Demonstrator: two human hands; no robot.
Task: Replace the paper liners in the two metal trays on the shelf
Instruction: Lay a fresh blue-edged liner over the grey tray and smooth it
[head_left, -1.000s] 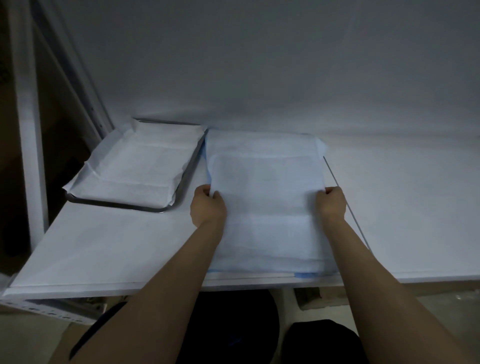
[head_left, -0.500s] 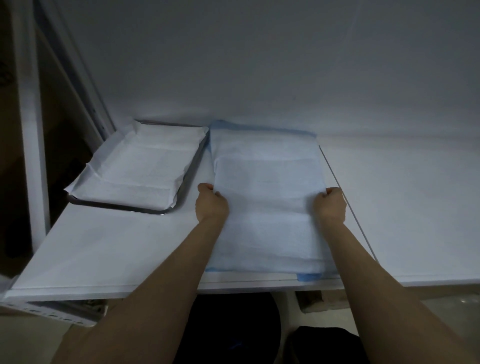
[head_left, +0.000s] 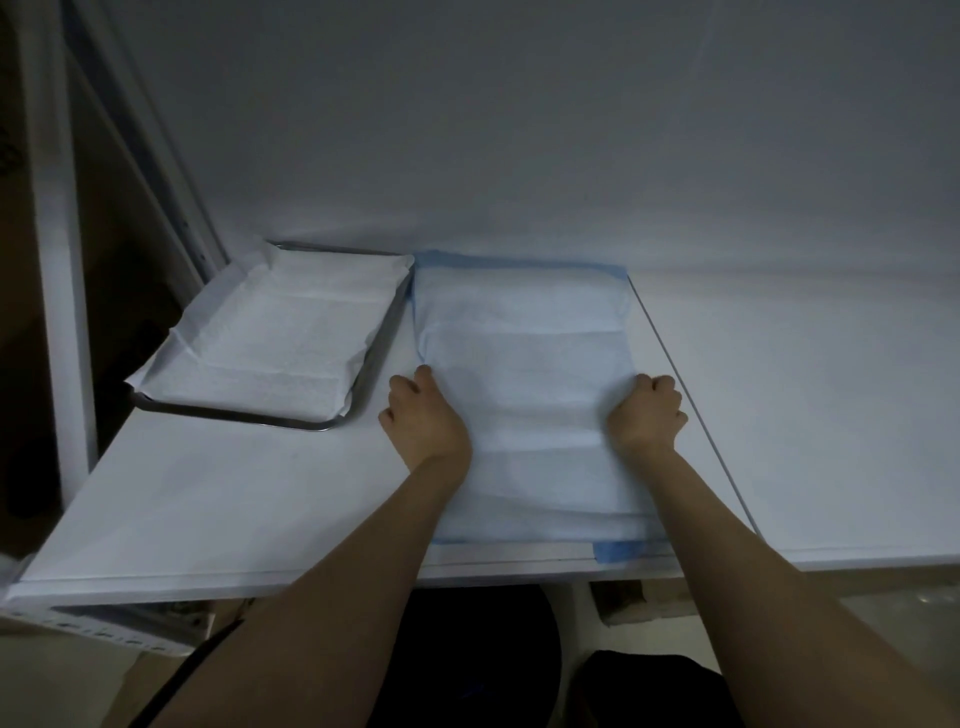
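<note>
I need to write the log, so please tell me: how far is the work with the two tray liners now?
Done, it seems: the left tray already has a white liner lying inside it.

In hand: the left hand and right hand grip the side edges of the blue-backed liner spread over the second spot; no tray rim shows under it.

Left: settling this liner flat. I cannot tell if old liners remain.

A single head-worn wide-angle view looks forward and down, close over the white shelf (head_left: 218, 499), which fills the frame's middle.
</note>
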